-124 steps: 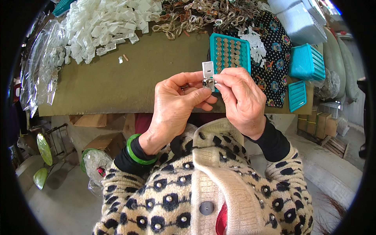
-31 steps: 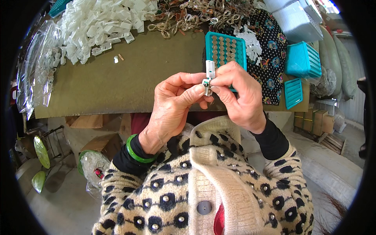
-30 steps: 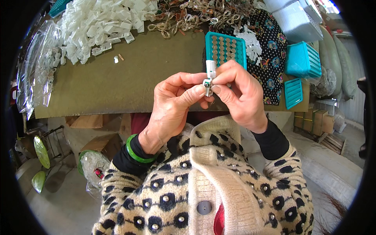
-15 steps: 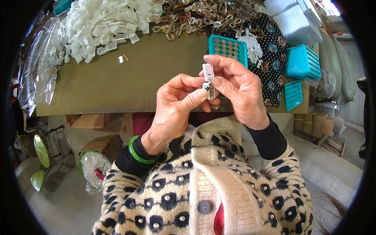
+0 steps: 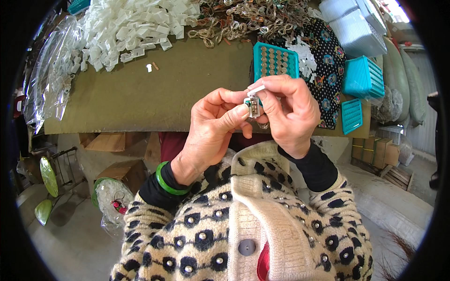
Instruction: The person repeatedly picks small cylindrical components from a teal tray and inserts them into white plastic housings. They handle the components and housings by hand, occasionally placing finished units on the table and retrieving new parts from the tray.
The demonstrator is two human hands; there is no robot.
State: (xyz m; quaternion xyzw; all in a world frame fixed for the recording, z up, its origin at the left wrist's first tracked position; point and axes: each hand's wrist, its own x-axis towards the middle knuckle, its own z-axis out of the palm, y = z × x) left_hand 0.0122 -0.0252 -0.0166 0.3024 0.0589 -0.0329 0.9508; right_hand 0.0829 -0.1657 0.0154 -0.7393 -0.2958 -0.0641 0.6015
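Note:
Between my two hands, over the table's front edge, is a small white plastic case [image 5: 253,108] with its lid [image 5: 256,90] swung up. Small metallic parts and a bit of green show inside it. My left hand [image 5: 213,124] pinches the case's left side between thumb and fingers. At the lid, my right hand [image 5: 293,110] has its thumb and index finger closed on the white flap, while its other fingers are partly hidden behind. Just beyond the right hand stands a teal tray [image 5: 294,60] holding rows of round, coin-like metal pieces.
A heap of white plastic pieces [image 5: 136,30] covers the table's [image 5: 187,70] far left. Coiled wires [image 5: 248,18] lie at the back. White bits [image 5: 302,58] rest on patterned cloth [image 5: 328,65] at right, beside stacked teal trays [image 5: 363,77]. Clear plastic bags [image 5: 54,79] hang over the left edge.
The lid, upright and facing me before, is now tilted over toward the case and seen nearly edge-on. My right index finger has come down onto it. The left hand keeps its grip.

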